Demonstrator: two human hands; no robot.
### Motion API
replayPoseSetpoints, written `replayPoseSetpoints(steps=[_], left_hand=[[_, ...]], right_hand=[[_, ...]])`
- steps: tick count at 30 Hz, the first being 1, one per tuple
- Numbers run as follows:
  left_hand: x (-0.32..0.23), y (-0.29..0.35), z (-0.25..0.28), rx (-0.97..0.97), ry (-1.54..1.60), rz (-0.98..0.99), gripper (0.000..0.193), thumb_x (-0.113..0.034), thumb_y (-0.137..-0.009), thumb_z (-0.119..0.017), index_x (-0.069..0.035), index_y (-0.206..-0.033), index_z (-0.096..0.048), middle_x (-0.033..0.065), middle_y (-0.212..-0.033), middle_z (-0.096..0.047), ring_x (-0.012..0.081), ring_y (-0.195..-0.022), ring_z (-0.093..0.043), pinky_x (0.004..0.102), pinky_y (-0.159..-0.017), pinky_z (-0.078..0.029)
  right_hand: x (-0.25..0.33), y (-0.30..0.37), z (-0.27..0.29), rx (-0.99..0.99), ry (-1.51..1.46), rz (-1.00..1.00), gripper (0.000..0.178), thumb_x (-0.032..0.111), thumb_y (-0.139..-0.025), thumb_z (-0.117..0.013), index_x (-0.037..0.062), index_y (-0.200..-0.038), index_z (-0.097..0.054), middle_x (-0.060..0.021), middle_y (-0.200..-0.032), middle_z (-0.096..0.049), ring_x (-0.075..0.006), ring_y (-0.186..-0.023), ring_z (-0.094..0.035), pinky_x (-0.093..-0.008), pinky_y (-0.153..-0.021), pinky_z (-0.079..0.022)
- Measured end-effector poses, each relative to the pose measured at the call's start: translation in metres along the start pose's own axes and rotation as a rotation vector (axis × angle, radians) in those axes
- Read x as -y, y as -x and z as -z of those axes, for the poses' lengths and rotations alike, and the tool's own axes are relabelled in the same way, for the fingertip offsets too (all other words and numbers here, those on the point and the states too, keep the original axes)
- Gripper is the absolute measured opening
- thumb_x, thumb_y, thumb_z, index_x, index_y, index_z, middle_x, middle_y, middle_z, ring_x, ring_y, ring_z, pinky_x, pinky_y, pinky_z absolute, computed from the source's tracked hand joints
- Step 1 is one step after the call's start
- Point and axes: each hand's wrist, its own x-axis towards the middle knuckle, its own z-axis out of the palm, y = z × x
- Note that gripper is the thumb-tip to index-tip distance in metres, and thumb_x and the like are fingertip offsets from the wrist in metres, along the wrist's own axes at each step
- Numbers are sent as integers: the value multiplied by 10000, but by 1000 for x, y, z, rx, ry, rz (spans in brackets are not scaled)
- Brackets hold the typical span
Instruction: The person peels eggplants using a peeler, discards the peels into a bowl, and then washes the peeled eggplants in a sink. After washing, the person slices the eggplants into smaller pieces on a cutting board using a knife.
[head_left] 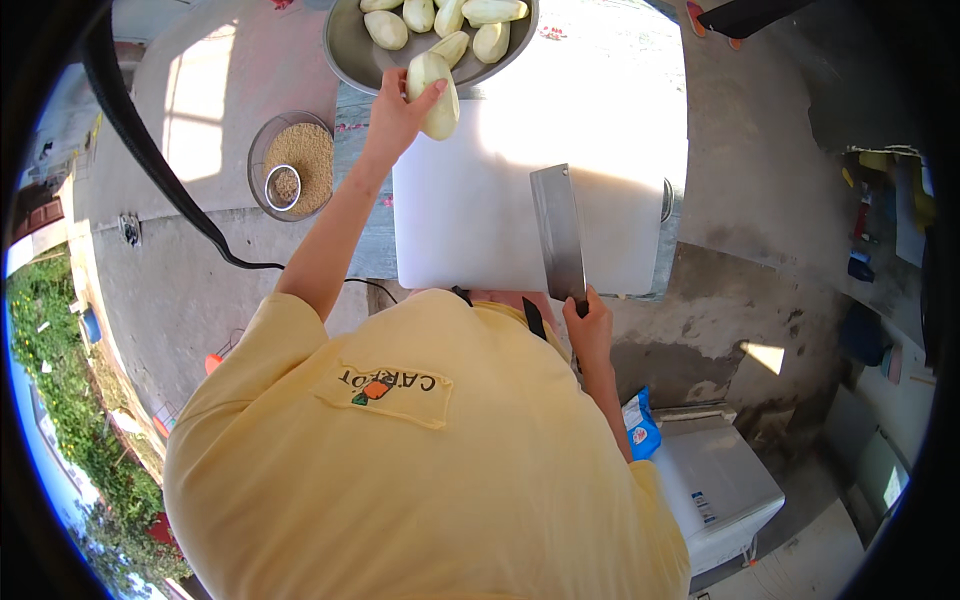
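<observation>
My left hand grips a peeled, pale green oval vegetable, its thumb across the side. It is held by the near rim of a grey metal basin, above the far left edge of a white cutting board. Several similar peeled vegetables lie in the basin. My right hand is wrapped round the handle of a cleaver at the board's near edge. The cleaver's broad blade points away from me over the right half of the board. Its exact height above the board I cannot tell.
The board lies on a table, with strong sunlight across its far part. On the floor to the left stands a round container of grain with a small cup in it. A white box-shaped appliance and a blue packet are behind me, right.
</observation>
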Motion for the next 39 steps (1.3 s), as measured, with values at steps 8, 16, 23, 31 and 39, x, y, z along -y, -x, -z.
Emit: replayPoseSetpoints(steps=[8, 16, 23, 31, 39], left_hand=[[86, 169, -47, -97, 21, 550, 688, -352, -744, -762, 124, -1099, -413, 281, -1171, -429, 269, -914, -603, 309, -442, -554], [53, 192, -13, 108, -524, -353, 633, -58, -647, -752, -124, -1231, -517, 145, -1294, -407, 371, -1159, -441, 409, -939, -437], [80, 183, -7, 235, -645, -530, 497, -64, -642, -721, -85, -1116, -573, 87, -1142, -520, 302, -1113, -468, 369, -912, -454], [78, 182, -14, 230, -669, -538, 450, -58, -646, -690, -40, -1076, -558, 101, -1123, -523, 320, -1114, -448, 367, -924, -440], [84, 180, -11, 250, -625, -520, 505, -48, -621, -721, -39, -1098, -553, 99, -1151, -517, 327, -1135, -441, 365, -908, -456]], right_hand=[[27, -47, -61, 8, 275, 434, 294, 129, -791, -573, 58, -1073, -611, -157, -721, -618, -343, -640, -608, -426, -587, -478], [29, -46, -86, 179, 319, 383, 344, 141, -805, -525, 40, -1129, -581, -162, -703, -616, -336, -644, -615, -443, -597, -478], [79, -14, -58, 242, 432, 426, 302, 124, -817, -510, 37, -1101, -563, -163, -720, -625, -331, -651, -633, -448, -588, -491], [82, 0, -74, 223, 464, 331, 306, 126, -820, -514, 39, -1111, -553, -155, -707, -617, -338, -630, -616, -459, -582, -471], [105, -6, -56, 333, 455, 361, 113, 66, -803, -511, -7, -888, -532, -198, -717, -636, -347, -672, -651, -437, -596, -519]])
